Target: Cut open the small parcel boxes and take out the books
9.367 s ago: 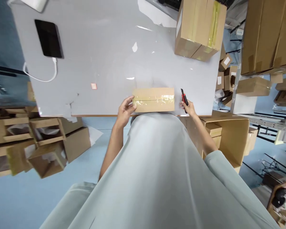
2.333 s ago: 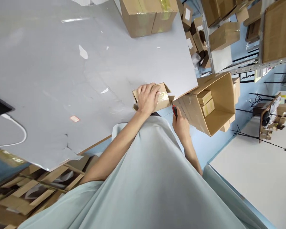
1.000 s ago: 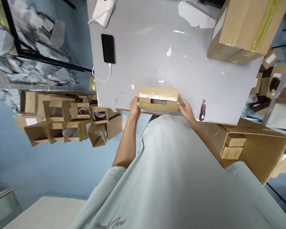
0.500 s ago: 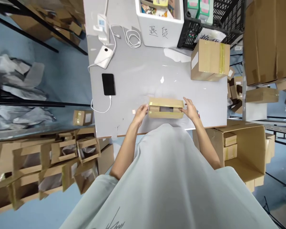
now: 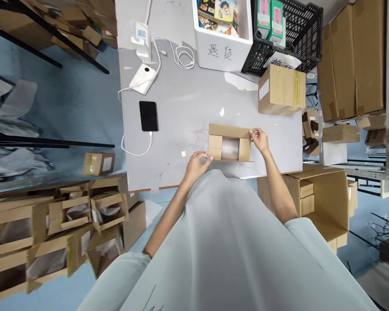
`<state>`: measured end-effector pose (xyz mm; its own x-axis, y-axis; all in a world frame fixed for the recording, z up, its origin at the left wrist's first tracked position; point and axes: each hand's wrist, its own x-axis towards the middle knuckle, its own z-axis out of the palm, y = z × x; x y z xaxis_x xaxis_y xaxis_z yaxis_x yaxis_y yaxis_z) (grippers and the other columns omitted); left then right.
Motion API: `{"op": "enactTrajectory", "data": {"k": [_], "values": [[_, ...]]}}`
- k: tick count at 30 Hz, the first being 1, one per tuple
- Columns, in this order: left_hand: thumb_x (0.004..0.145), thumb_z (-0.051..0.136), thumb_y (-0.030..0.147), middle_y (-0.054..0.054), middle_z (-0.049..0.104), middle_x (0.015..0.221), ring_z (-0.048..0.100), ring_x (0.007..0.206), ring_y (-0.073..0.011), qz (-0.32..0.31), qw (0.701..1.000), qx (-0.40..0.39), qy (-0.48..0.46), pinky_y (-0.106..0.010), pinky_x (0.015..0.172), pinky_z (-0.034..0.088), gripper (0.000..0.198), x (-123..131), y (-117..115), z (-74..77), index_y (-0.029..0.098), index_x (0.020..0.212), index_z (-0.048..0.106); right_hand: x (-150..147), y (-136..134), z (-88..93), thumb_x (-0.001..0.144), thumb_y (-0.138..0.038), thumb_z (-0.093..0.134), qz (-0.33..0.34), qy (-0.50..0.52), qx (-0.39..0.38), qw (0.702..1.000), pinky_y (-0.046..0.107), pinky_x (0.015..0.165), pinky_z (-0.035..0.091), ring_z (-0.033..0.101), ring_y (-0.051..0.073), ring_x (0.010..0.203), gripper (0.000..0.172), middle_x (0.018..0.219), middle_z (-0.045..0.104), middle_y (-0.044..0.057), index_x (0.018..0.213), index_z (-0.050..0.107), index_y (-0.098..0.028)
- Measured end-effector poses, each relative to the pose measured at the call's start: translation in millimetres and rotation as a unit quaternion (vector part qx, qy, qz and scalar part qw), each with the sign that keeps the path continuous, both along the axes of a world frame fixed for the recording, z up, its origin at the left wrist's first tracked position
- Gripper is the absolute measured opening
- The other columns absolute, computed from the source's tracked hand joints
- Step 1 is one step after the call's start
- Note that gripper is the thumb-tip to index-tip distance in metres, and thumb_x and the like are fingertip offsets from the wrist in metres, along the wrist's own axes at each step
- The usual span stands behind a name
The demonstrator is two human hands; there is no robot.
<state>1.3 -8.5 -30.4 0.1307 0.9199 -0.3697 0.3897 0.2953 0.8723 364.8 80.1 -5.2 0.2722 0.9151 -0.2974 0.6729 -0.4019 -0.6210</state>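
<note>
A small cardboard box [image 5: 215, 147] lies at the front of the grey table, its long flaps spread and its two short end flaps folded inward. Through the gap between the end flaps a pale inside shows. My left hand [image 5: 198, 166] is at the box's near left corner, thumb and forefinger closed on the edge of the near flap. At the far right corner, my right hand [image 5: 259, 139] pinches the end of the far long flap.
On the grey table [image 5: 188, 108] are a black phone [image 5: 148, 116] on a cable, a white power bank [image 5: 143, 79], and a taped carton [image 5: 280, 91]. A white bin [image 5: 225, 49] and black crate [image 5: 303, 32] stand behind. Open cartons [image 5: 108, 207] flank the left, a large box [image 5: 330, 203] the right.
The box's long flaps have swung outward, showing more of the end flaps and inside. My left hand has moved nearer me and right; my right hand has shifted to the far flap.
</note>
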Motion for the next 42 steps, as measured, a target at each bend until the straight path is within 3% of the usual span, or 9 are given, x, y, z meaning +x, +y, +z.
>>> {"op": "enactTrajectory", "data": {"k": [2, 8, 15, 22, 26, 32, 36, 39, 42], "values": [[0.092, 0.080, 0.044, -0.014, 0.068, 0.149, 0.064, 0.146, -0.0346, -0.020, 0.999, -0.012, 0.024, -0.052, 0.123, 0.054, 0.020, -5.3, -8.1, -3.6, 0.026, 0.100, 0.074, -4.2, 12.5, -9.1, 0.103, -0.060, 0.066, -0.030, -0.017, -0.031, 0.999, 0.041, 0.101, 0.061, 0.079, 0.026, 0.096, 0.054, 0.108, 0.084, 0.010, 0.134, 0.073, -0.016], [0.084, 0.083, 0.025, -0.019, 0.061, 0.154, 0.061, 0.151, -0.0402, -0.037, 0.992, -0.023, 0.121, -0.057, 0.127, 0.052, 0.042, -1.4, -30.5, -19.4, 0.024, 0.123, 0.068, -15.5, 34.6, -24.9, 0.103, -0.039, 0.067, -0.041, -0.039, -0.096, 0.994, 0.042, 0.108, 0.058, 0.077, 0.028, 0.110, 0.037, 0.115, 0.083, 0.015, 0.129, 0.073, -0.013], [0.087, 0.080, 0.020, -0.021, 0.035, 0.181, 0.036, 0.170, -0.0457, -0.015, 0.984, 0.059, 0.167, -0.066, 0.138, 0.037, 0.085, 24.6, -27.7, -8.3, 0.026, 0.166, 0.049, -34.8, 8.6, -0.4, 0.110, -0.034, 0.057, 0.061, -0.126, -0.011, 0.990, 0.053, 0.116, 0.055, 0.069, 0.035, 0.128, 0.035, 0.151, 0.063, 0.021, 0.140, 0.069, -0.019], [0.099, 0.068, 0.025, -0.013, 0.022, 0.191, 0.010, 0.179, -0.0482, -0.099, 0.965, 0.128, 0.206, -0.076, 0.138, 0.026, 0.048, 62.8, 13.1, 11.0, 0.026, 0.147, 0.071, -76.8, -54.7, 21.6, 0.115, -0.030, 0.052, 0.253, -0.143, -0.083, 0.953, 0.046, 0.109, 0.058, 0.066, 0.036, 0.129, 0.034, 0.139, 0.070, 0.021, 0.138, 0.075, -0.019], [0.096, 0.068, 0.020, -0.013, 0.021, 0.192, 0.010, 0.179, -0.0482, -0.126, 0.956, 0.127, 0.233, -0.079, 0.137, 0.025, 0.042, 75.3, 34.2, 12.3, 0.025, 0.138, 0.073, -82.2, -65.9, 25.8, 0.115, -0.028, 0.054, 0.284, -0.175, -0.119, 0.935, 0.045, 0.109, 0.058, 0.066, 0.035, 0.132, 0.037, 0.142, 0.069, 0.022, 0.146, 0.072, -0.018], [0.094, 0.073, 0.025, -0.016, 0.035, 0.185, 0.035, 0.171, -0.0476, -0.113, 0.961, 0.129, 0.217, -0.072, 0.135, 0.036, 0.050, 55.5, 29.9, 23.4, 0.027, 0.144, 0.072, -51.8, -87.7, 36.8, 0.114, -0.031, 0.053, 0.236, -0.105, -0.049, 0.965, 0.047, 0.107, 0.060, 0.069, 0.036, 0.128, 0.044, 0.144, 0.070, 0.020, 0.154, 0.069, -0.024], [0.096, 0.066, 0.029, -0.017, 0.058, 0.158, 0.071, 0.130, -0.0346, -0.030, 0.980, 0.094, 0.170, -0.054, 0.114, 0.061, 0.049, 25.8, 25.1, 28.0, 0.028, 0.144, 0.073, -10.8, -109.7, 27.9, 0.110, -0.032, 0.051, 0.149, 0.001, 0.020, 0.989, 0.047, 0.104, 0.062, 0.074, 0.031, 0.105, 0.046, 0.130, 0.075, 0.016, 0.152, 0.070, -0.023], [0.090, 0.064, 0.023, -0.013, 0.069, 0.135, 0.073, 0.092, -0.0227, 0.026, 0.990, 0.056, 0.126, -0.043, 0.094, 0.066, 0.053, 0.5, 31.9, 23.5, 0.025, 0.143, 0.072, 16.3, -117.7, 10.9, 0.104, -0.035, 0.057, 0.061, 0.081, 0.029, 0.994, 0.048, 0.096, 0.065, 0.073, 0.027, 0.090, 0.049, 0.127, 0.078, 0.012, 0.149, 0.071, -0.025], [0.083, 0.063, 0.018, -0.011, 0.074, 0.133, 0.069, 0.083, -0.0190, 0.055, 0.993, 0.033, 0.103, -0.038, 0.087, 0.064, 0.056, -18.9, 41.5, 15.7, 0.024, 0.139, 0.072, 29.9, -119.3, -3.6, 0.096, -0.033, 0.060, 0.001, 0.109, 0.015, 0.994, 0.049, 0.096, 0.066, 0.073, 0.024, 0.086, 0.053, 0.127, 0.080, 0.012, 0.147, 0.073, -0.024]]}}
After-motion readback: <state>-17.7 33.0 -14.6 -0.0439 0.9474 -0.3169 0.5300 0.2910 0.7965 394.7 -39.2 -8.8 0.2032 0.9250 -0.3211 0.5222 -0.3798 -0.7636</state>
